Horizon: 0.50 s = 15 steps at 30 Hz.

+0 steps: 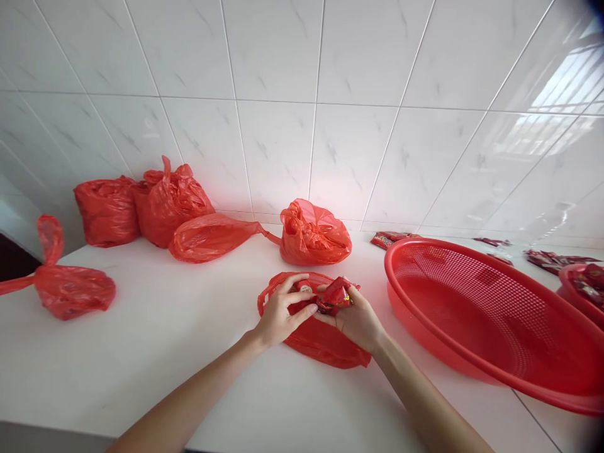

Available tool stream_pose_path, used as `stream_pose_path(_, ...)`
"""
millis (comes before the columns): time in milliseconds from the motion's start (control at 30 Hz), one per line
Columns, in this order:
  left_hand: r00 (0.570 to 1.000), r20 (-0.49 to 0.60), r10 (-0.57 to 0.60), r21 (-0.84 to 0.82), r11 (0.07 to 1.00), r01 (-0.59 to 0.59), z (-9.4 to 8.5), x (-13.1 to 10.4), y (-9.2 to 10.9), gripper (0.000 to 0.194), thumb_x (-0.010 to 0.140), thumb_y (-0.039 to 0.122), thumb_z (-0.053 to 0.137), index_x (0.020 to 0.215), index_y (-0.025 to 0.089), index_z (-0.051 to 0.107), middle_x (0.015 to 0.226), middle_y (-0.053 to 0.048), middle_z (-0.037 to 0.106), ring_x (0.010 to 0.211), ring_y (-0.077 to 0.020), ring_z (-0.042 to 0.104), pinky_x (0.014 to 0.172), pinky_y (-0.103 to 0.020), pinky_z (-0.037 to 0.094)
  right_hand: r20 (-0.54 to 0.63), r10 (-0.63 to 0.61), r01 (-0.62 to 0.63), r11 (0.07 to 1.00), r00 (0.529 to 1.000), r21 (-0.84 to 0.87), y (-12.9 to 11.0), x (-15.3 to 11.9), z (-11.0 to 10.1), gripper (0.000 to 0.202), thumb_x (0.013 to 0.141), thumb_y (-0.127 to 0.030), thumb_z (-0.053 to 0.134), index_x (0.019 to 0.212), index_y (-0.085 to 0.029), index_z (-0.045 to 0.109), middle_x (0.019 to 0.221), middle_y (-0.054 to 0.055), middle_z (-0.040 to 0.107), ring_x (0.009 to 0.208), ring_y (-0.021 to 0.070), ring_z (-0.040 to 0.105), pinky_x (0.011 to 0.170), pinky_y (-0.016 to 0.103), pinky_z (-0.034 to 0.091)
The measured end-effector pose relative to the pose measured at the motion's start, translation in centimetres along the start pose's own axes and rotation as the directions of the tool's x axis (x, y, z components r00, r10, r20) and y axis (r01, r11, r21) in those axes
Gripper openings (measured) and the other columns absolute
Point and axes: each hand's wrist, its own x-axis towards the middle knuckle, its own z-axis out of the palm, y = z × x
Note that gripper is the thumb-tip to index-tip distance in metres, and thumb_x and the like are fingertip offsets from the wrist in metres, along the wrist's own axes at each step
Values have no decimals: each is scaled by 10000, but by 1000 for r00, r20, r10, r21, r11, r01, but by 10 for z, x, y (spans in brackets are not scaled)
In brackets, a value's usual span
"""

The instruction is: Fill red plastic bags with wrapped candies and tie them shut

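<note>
My right hand (357,321) is closed around small shiny red wrapped packets (338,293), which have dark and yellow print. From the other side my left hand (282,313) reaches in, its thumb and fingertips pinched at the dark end of these packets. Both hands are over an opened red plastic bag (325,343) lying on the white counter. Something red with a pale round mark (305,287) shows behind the left fingers. The fingers partly hide the bag's mouth and whatever is inside.
A big red perforated basket (453,314) stands at right, loose packets (389,238) behind it and a red container of packets (589,286) beyond. Filled red bags (316,236) (172,204) (107,211) line the tiled wall. A knotted bag (75,289) lies left.
</note>
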Motion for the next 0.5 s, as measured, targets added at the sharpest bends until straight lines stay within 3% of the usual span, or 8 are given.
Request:
stream_pose_path(167,1000,-26,-7,-56,998,6,0,0,-1,172,906,362,648,974,257,767,1387,-71,559,1237,-264,554,1073,-455,459,26,37,-34,996,999,-77,-4,0,-3,455,899,-543,569,1162,-187,675,1246,137,683,1145,310,642,896,523,563)
stream_pose_path(267,995,-72,-74,-87,994,67,-2,1,-2,184,913,376,639,905,223,741,1391,-82,553,1215,-252,570,1077,-428,445,-38,-77,68,980,996,-185,-6,0,-6,321,785,-352,749,1065,-203,697,1135,91,723,1003,256,692,845,400,576)
stream_pose_path(367,986,-126,-113,-123,988,97,-2,1,-3,203,912,387,640,858,204,708,1404,-91,543,1220,-255,572,1067,-406,445,-26,-129,113,936,991,-332,-4,-2,-8,331,649,-135,811,946,-206,684,877,20,736,717,159,677,645,257,530)
stream_pose_path(433,981,-156,-114,-131,987,94,-2,1,-3,204,908,389,646,843,202,697,1395,-88,550,1219,-253,575,1055,-393,451,-1,-121,111,914,993,-391,-3,-4,-7,316,623,-122,821,893,-204,678,754,-15,702,594,114,609,550,217,467)
stream_pose_path(500,978,-182,-99,-125,989,77,-2,1,-2,199,903,384,655,827,204,694,1384,-77,559,1196,-244,587,1044,-380,460,28,-93,96,894,995,-438,-3,-5,-3,299,628,-180,849,886,-201,700,792,-6,708,605,102,597,559,214,460)
